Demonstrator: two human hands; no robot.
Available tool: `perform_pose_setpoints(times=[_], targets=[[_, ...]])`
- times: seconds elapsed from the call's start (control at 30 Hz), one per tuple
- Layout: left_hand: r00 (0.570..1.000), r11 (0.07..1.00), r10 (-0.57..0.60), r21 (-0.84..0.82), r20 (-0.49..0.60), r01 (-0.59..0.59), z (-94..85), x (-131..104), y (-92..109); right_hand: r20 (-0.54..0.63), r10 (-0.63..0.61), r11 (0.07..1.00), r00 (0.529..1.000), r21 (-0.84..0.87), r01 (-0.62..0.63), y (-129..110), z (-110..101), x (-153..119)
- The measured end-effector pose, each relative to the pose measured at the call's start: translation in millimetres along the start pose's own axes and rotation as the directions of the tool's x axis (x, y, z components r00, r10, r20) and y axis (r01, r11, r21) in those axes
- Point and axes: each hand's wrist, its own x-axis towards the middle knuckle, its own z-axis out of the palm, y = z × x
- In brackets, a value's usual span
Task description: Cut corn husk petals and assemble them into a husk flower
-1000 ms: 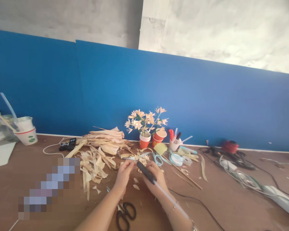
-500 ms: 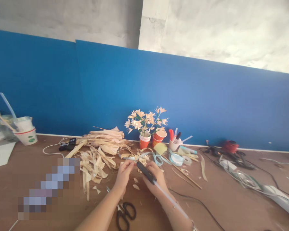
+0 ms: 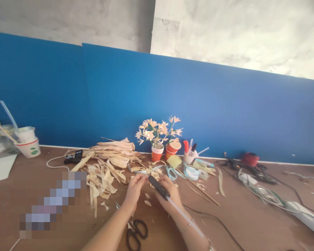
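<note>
My right hand [image 3: 171, 197] is wrapped round a black glue gun [image 3: 158, 187]. A long translucent glue stick [image 3: 185, 218] sticks out of its rear, over my forearm. The gun's front end points at the fingertips of my left hand [image 3: 133, 193], which are pinched together; what they hold is too small to make out. Just beyond my hands lie pale husk flowers [image 3: 155, 172]. Loose cut petals [image 3: 148, 203] are on the table between my wrists. Black-handled scissors [image 3: 136, 233] lie beside my left forearm.
Dried husks [image 3: 115, 153] are heaped at the left. Husk flowers [image 3: 159, 130] stand in paper cups [image 3: 157, 154] against the blue partition [image 3: 199, 104]. Pale blue tape [image 3: 191, 173] and a thin stick [image 3: 201, 190] lie right of my hands, with tangled cables [image 3: 259, 191] farther right.
</note>
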Motion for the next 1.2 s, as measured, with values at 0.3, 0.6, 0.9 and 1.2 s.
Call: perform_pose_setpoints(times=[0.3,0.6,0.9,1.2], targets=[[1.000,1.000,-0.012,-0.021,0.001,0.012,-0.3,1,0,0.016,0.021,1.000,1.000,-0.008,-0.021,2,0,-1],[1.000,1.000,-0.005,-0.017,0.010,0.005,-0.4,0,1,-0.013,0.016,1.000,1.000,-0.010,-0.017,1,0,0],[1.000,1.000,0.023,0.003,0.014,-0.024,-0.1,0,0,-0.013,0.021,0.999,1.000,-0.024,-0.021,-2,-3,1],[0.901,0.653,0.422,0.655,0.102,-0.380,-9.0,3,3,0.072,-0.027,1.000,0.997,0.014,0.026,-14,-13,2]])
